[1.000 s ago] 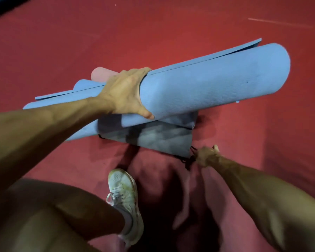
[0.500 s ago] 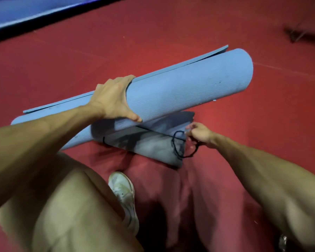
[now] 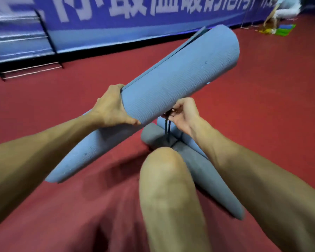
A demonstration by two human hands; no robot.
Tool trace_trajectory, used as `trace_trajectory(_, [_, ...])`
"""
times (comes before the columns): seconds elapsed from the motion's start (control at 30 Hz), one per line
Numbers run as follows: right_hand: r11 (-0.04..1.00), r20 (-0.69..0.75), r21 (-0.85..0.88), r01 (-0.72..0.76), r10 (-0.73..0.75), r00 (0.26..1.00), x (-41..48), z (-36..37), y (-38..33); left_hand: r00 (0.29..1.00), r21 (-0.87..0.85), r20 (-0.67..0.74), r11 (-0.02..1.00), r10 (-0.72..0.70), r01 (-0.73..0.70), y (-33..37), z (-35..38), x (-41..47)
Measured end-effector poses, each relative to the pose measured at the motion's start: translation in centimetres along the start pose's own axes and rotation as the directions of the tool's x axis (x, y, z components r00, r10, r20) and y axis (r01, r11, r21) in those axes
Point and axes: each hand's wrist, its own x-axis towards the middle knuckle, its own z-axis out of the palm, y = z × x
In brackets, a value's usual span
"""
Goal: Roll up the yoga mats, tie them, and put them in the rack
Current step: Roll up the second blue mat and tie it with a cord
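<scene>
Gripping the rolled blue mat mid-length with the left hand, fingers curled over the top, thumb beneath. Pinching a dark cord in the right hand, just under the roll. Held slanting above the red floor, far end raised. Lying beneath on the floor, beside the knee: grey rolled mats

Blue rolled mat showing matt foam, fine wavy ribbing, grey mat matt and smoother, dark cord thin, red floor dull, banner slightly glossy
</scene>
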Motion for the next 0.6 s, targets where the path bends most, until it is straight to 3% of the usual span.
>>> trace_trajectory(0.1, [0.990,0.161,-0.120,-0.071,0.090,0.983,0.6,6.9,1.5,0.991,-0.104,-0.019,0.986,-0.129,0.126,-5.4,-3.0,-1.9])
trace_trajectory(0.27, [0.894,0.365,-0.448,-0.018,0.201,0.909,0.5,16.0,5.3,0.981,-0.187,-0.078,0.969,-0.178,0.161,-11.9,-6.1,-6.2])
trace_trajectory(0.43, [0.825,0.352,-0.560,0.075,0.155,0.923,-0.2,21.5,11.0,0.884,-0.434,-0.078,0.814,-0.460,0.385,-15.4,-6.9,-10.4])
trace_trajectory(0.6, [0.706,0.426,-0.688,0.172,0.201,0.882,0.3,21.1,14.7,0.854,-0.607,-0.118,0.718,-0.507,0.342,-15.8,-8.3,-11.9])
